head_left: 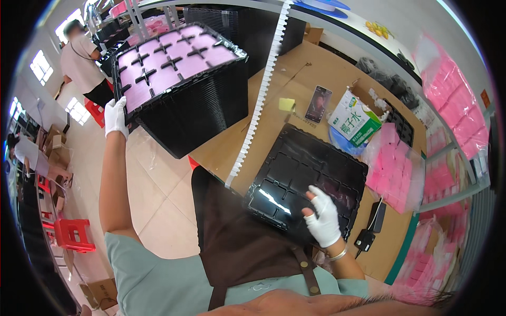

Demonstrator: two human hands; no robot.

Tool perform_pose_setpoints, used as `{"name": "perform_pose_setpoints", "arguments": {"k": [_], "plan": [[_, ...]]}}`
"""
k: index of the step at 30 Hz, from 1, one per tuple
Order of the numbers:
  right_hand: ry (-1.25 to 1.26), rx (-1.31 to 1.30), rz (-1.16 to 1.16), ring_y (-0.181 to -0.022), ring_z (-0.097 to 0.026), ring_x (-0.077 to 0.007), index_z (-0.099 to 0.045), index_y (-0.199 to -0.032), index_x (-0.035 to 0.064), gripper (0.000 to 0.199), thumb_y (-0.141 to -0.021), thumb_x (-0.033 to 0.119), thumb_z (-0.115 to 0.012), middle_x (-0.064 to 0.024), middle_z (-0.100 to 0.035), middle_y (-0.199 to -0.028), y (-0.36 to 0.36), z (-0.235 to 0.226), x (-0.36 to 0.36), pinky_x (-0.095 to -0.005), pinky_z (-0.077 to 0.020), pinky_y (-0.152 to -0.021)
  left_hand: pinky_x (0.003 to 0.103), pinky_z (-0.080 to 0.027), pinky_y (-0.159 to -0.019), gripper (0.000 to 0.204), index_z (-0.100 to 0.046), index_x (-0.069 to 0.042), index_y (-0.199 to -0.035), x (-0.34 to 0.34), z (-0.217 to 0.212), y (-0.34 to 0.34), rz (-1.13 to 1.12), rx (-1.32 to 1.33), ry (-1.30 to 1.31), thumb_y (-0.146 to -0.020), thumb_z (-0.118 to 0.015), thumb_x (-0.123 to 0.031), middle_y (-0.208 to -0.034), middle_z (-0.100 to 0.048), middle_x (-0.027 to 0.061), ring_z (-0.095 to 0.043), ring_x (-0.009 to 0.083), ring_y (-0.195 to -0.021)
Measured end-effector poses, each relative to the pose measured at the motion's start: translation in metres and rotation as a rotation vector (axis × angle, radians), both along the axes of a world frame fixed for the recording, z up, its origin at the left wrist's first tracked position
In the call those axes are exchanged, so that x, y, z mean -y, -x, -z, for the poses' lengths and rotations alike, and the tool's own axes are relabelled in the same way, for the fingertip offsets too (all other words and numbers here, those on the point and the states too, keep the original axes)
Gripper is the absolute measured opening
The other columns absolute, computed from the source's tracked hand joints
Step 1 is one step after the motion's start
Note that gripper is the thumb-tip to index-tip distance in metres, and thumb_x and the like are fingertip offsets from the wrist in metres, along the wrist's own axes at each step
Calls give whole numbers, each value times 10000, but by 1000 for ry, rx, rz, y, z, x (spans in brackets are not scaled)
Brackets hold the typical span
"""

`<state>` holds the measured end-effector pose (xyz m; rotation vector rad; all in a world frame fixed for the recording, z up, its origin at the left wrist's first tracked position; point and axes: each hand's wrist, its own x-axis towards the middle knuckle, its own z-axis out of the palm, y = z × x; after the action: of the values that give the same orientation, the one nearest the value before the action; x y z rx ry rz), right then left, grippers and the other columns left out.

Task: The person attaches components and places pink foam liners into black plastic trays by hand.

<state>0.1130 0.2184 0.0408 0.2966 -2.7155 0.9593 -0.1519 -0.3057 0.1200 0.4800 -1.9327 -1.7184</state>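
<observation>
My left hand (116, 117), in a white glove, is closed on the near left corner of the top tray of a tall stack of black plastic trays (192, 108). A pink-lilac sheet (166, 55) lies in that top tray, with black cross-shaped dividers standing up through it. In front of me a shiny black plastic tray (287, 174) with moulded compartments rests on the table. Over its near right part is my right hand (322, 218), gloved with bare fingertips, fingers spread and nothing held. Whether it touches the tray I cannot tell.
A white toothed strip (261, 100) rises between stack and tray. Beyond the tray lie a phone (319, 104), yellow notes (286, 104) and a green-white carton (354, 117). Bagged pink pieces (392, 168) and a black adapter (365, 240) lie right. Another person (81, 63) stands far left.
</observation>
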Motion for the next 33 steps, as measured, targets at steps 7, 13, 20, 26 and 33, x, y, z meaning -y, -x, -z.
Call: {"name": "perform_pose_setpoints", "arguments": {"k": [7, 13, 20, 26, 33], "plan": [[106, 66, 16, -1043, -543, -335, -605, -1077, 0, 348, -784, 180, -661, -161, -542, -1223, -3, 13, 8, -384, -432, -903, 284, -395, -557, 231, -548, -58, -941, -11, 26, 27, 96, 223, 0, -817, -615, -241, -822, -536, 18, -506, 127, -698], [168, 28, 73, -1037, -567, -326, -602, -1064, -6, 335, -810, 206, -653, -162, -565, -1200, 3, 17, -6, -364, -444, -892, 323, -437, -645, 316, -547, -36, -1005, 29, 50, 53, 31, 198, 184, -830, -611, -290, -854, -553, 59, -529, 160, -727], [441, 90, 292, -947, -605, -219, -626, -1018, -9, 243, -839, 155, -627, -118, -615, -1110, 0, 27, -12, -297, -460, -840, 312, -445, -750, 75, -581, -44, -822, -167, 71, -53, -50, -529, 734, -782, -590, 19, -843, -578, 95, -540, 222, -791], [395, 186, 94, -828, -615, -170, -639, -980, 3, 187, -839, 125, -629, -90, -628, -1003, 12, 23, 17, -262, -474, -750, 395, -425, -906, 426, -638, -60, -1003, -256, 228, -24, 429, 213, 917, -746, -660, -400, -1046, -590, 169, -539, 321, -1033], [560, 388, 178, -845, -579, -108, -623, -1038, -8, 248, -864, 168, -628, -35, -625, -987, 33, 31, 25, -233, -456, -760, 317, -494, -667, 335, -634, -86, -972, -272, 197, -17, 949, 698, 439, -771, -685, -349, -820, -598, 67, -607, 212, -737]]}}
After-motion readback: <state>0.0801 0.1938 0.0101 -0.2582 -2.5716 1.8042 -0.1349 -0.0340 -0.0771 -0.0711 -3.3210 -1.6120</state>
